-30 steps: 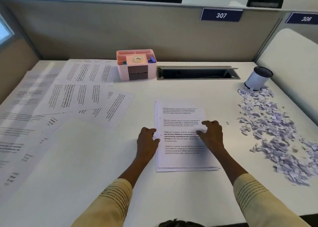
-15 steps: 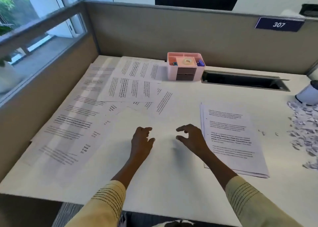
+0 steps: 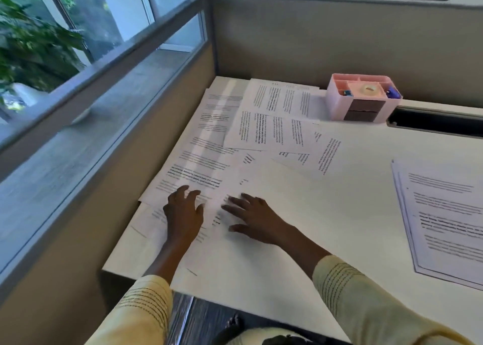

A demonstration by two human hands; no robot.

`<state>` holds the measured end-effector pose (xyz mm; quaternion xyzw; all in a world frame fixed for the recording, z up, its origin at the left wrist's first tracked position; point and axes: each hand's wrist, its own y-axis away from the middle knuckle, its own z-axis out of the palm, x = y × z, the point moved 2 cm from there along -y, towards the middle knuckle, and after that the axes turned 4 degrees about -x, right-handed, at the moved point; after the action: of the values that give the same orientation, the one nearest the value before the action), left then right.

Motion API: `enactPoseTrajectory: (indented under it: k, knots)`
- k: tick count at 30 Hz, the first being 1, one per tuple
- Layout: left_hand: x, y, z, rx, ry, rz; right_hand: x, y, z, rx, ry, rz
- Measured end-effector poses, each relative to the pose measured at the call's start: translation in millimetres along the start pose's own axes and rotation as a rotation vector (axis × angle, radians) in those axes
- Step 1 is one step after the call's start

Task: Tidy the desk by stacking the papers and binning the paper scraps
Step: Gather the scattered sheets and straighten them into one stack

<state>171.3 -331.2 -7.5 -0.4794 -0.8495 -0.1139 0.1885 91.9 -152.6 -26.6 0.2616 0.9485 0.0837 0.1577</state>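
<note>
No word, number or sign can be read. Printed paragraphs are seen on the loose papers (image 3: 269, 133) spread over the left of the bench (image 3: 339, 214) and on the stacked papers (image 3: 444, 221) at its right, some lines in bold, but the lettering is too blurred to be made out.

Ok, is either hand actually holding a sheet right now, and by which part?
Nothing is held. The left hand and right hand lie with spread fingers over the loose printed sheets at the desk's left edge, pinching none.
</note>
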Motion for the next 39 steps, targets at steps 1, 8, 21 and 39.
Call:
enactPoseTrajectory:
  k: [1, 8, 21, 39]
  knots:
    - [-8.1, -5.7, -1.3, -0.036, -0.035, 0.008, -1.7, -2.7, 4.1, 0.002, 0.04, -0.016]
    - [-33.2, -21.6, 11.9, -0.273, -0.173, 0.056, 26.5, 20.9, 3.7, 0.027, -0.002, 0.089]
    - [-18.5, -37.8, 5.4, -0.1, -0.196, -0.107, 101.4, 61.6, -27.9, 0.272, -0.119, 0.555]
    - [-7.9, -68.6, -5.0, -0.371, -0.207, -0.198, 109.7, 53.1, -22.7, 0.364, -0.585, 0.953]
